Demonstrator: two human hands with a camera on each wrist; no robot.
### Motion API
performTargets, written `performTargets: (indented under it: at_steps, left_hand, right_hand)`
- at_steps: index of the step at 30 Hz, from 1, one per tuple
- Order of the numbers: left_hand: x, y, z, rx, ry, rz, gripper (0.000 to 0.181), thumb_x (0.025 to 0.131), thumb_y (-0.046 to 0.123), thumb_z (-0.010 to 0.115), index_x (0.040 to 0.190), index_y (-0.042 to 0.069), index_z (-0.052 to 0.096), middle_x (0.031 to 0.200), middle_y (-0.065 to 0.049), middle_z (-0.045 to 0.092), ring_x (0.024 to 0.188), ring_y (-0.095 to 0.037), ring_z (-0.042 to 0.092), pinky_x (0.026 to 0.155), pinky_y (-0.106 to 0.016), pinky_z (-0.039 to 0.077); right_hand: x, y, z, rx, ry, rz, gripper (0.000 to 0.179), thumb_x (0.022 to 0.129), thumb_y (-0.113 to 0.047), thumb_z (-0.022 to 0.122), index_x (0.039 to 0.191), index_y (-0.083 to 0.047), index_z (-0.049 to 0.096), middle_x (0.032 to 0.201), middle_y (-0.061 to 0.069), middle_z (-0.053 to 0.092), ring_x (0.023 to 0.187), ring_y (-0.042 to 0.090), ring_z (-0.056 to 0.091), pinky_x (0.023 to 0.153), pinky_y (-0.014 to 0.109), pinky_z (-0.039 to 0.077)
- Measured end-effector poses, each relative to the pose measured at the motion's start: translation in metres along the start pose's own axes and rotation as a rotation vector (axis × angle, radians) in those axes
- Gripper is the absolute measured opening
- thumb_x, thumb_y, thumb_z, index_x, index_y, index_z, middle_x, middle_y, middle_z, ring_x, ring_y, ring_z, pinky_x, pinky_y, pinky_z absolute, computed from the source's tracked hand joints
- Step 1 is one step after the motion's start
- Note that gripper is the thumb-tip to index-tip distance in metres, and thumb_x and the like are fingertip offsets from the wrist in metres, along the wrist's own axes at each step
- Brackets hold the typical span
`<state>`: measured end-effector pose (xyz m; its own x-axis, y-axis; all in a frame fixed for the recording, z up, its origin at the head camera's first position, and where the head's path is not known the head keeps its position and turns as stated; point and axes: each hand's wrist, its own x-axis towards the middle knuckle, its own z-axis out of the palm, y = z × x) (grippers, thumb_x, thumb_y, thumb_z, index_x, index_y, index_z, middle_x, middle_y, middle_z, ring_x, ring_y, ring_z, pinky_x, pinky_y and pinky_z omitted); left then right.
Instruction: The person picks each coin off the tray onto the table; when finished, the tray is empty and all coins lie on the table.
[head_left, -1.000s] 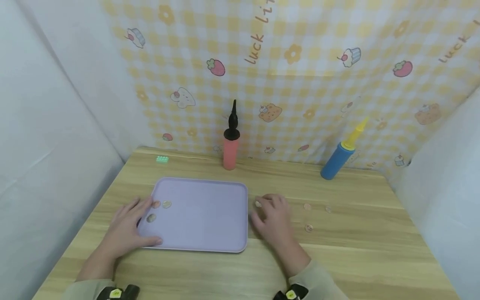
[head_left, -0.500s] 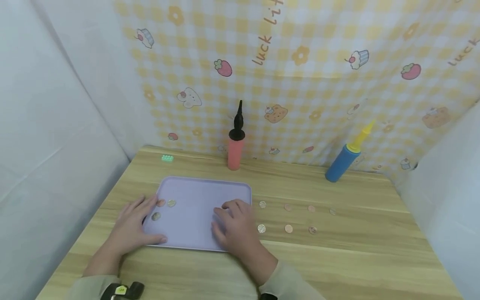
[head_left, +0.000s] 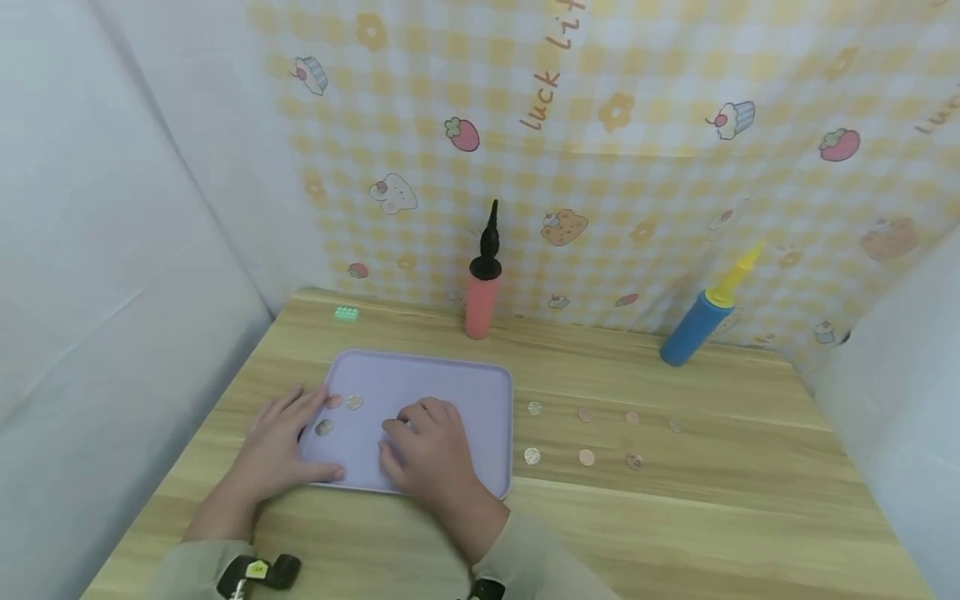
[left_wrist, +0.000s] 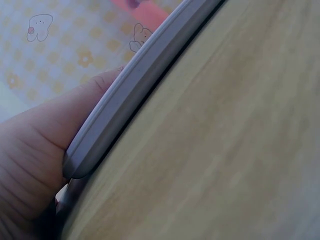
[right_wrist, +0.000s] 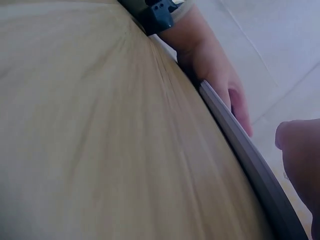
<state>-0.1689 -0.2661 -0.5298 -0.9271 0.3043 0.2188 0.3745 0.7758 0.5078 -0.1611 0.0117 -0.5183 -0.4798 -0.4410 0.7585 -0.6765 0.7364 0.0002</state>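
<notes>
A lilac rectangular tray [head_left: 450,379] lies flat on the wooden table. My left hand [head_left: 279,446] holds its near left corner, with the thumb over the rim, as the left wrist view also shows. Close to those fingers, a copper-coloured coin [head_left: 334,402] and two silvery coins, one silvery coin [head_left: 355,402] beside it and another silvery coin [head_left: 324,427] nearer me, lie in the tray. Over the tray's middle is my right hand [head_left: 431,450], fingers loosely bent, with no coin visible in it. Its palm side is hidden in the head view.
Right of the tray, several coins lie in two rows, among them a silvery coin [head_left: 532,456] and a copper-coloured coin [head_left: 587,457]. Behind stand a pink hand pump [head_left: 481,304] and a leaning blue hand pump [head_left: 696,329]. A small green studded block [head_left: 347,313] lies far left.
My right hand has left a silvery coin on the table right of the tray and moved left over the tray. The left hand keeps its place on the tray. The head view has shifted slightly.
</notes>
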Motion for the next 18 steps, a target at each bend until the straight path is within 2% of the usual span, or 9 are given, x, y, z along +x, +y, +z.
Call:
performTargets:
  at_steps: [7, 12, 14, 18]
  left_hand:
    - [0.0, 0.001, -0.001, -0.004, -0.009, -0.022, 0.132, 0.061, 0.066, 0.097, 0.162, 0.001, 0.041, 0.162, -0.027, 0.045, 0.151, -0.056, 0.028, 0.12, -0.075, 0.014]
    - [0.002, 0.003, -0.002, 0.012, 0.008, 0.0, 0.132, 0.059, 0.065, 0.098, 0.16, -0.001, 0.044, 0.16, -0.026, 0.048, 0.15, -0.056, 0.03, 0.119, -0.077, 0.016]
    - [0.002, 0.004, -0.002, 0.013, 0.01, 0.007, 0.132, 0.059, 0.064, 0.098, 0.16, -0.002, 0.044, 0.16, -0.026, 0.048, 0.15, -0.056, 0.031, 0.119, -0.077, 0.016]
    - [0.002, 0.004, -0.004, 0.015, 0.007, 0.002, 0.131, 0.059, 0.064, 0.098, 0.159, -0.002, 0.045, 0.16, -0.026, 0.048, 0.151, -0.055, 0.03, 0.119, -0.077, 0.015]
  right_hand:
    - [0.016, -0.024, 0.021, -0.014, -0.127, 0.068, 0.013, 0.095, -0.033, 0.076, 0.101, -0.026, 0.085, 0.098, -0.008, 0.071, 0.097, 0.014, 0.061, 0.083, 0.032, 0.052]
    - [0.028, -0.036, 0.035, 0.002, -0.176, 0.141, 0.013, 0.094, -0.036, 0.081, 0.102, -0.028, 0.085, 0.099, -0.009, 0.074, 0.096, 0.012, 0.064, 0.082, 0.029, 0.054]
    - [0.032, -0.04, 0.039, 0.042, -0.235, 0.174, 0.015, 0.095, -0.039, 0.081, 0.106, -0.029, 0.085, 0.102, -0.009, 0.074, 0.097, 0.012, 0.064, 0.084, 0.028, 0.054]
    - [0.039, -0.048, 0.042, 0.104, -0.431, 0.246, 0.023, 0.1, -0.047, 0.074, 0.12, -0.039, 0.082, 0.116, -0.01, 0.07, 0.106, 0.011, 0.058, 0.088, 0.026, 0.048]
